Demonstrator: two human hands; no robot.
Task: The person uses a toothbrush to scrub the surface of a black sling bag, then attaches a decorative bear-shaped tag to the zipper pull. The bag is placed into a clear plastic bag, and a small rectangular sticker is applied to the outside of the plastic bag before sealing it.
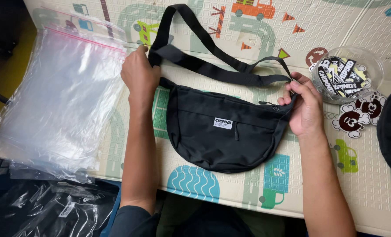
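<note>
Black sling bag point(221, 131) at centre frame: our left hand point(139, 77) pinches its strap point(213, 66), right hand point(305, 107) grips the zipper corner. The loose strap may snag the sticker tub point(346, 74) at right.

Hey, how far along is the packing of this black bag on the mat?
Done: the bag lies flat on the mat, front zipper apparently closed. In hand: the left hand holds the strap by the bag's left end, and the right hand pinches the right end near the zipper pull. Left: the bag is still outside the clear zip bags stacked at left, and the stickers at right lie loose.
</note>
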